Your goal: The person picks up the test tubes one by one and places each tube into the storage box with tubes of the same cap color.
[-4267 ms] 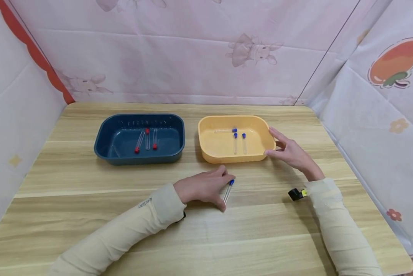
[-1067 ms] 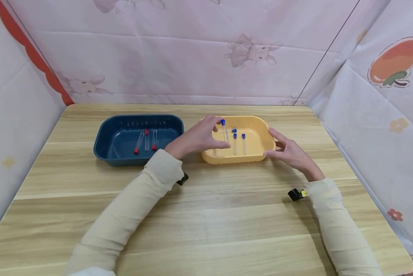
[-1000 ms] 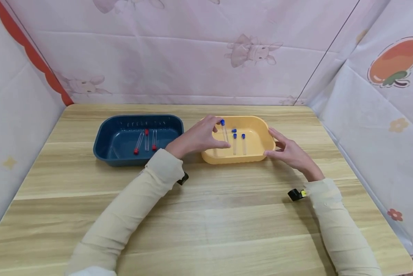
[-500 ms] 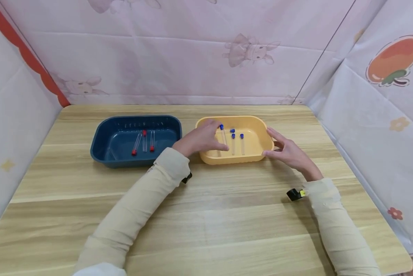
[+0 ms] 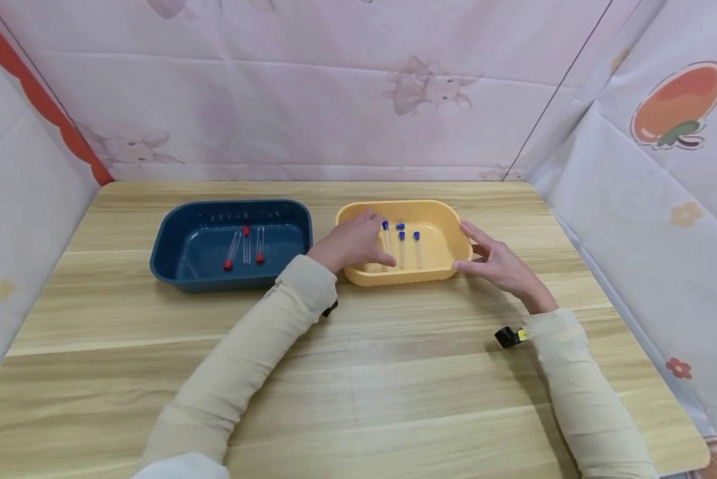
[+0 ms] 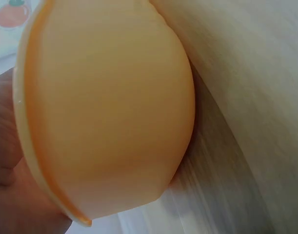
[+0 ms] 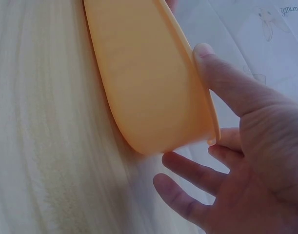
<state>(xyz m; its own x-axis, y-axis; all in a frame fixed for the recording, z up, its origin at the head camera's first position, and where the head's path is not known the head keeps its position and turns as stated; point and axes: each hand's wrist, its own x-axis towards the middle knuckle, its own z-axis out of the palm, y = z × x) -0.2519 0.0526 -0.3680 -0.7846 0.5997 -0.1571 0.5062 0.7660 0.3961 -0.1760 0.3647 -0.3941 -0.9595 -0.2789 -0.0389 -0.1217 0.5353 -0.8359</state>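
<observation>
My left hand reaches over the left end of the yellow plastic tray, pinching a blue-capped clear test tube by its two ends, low inside. Whether the tube touches the tray floor is hard to tell. Three more blue-capped tubes lie to its right, among them an upright-pointing tube; one lies crosswise and is partly hidden. At the tray's right end, my right hand grips the rim, its thumb along one side. The left wrist view shows mostly the tray's outer wall.
A dark blue tray stands to the left, with three red-capped tubes inside. Both trays rest on a light wooden table. Printed cloth walls enclose its back and sides.
My left hand picked up the blue-capped tube from the table and carried it over the yellow tray. Within the last second it lowered the tube further. My right hand stays on the rim.
</observation>
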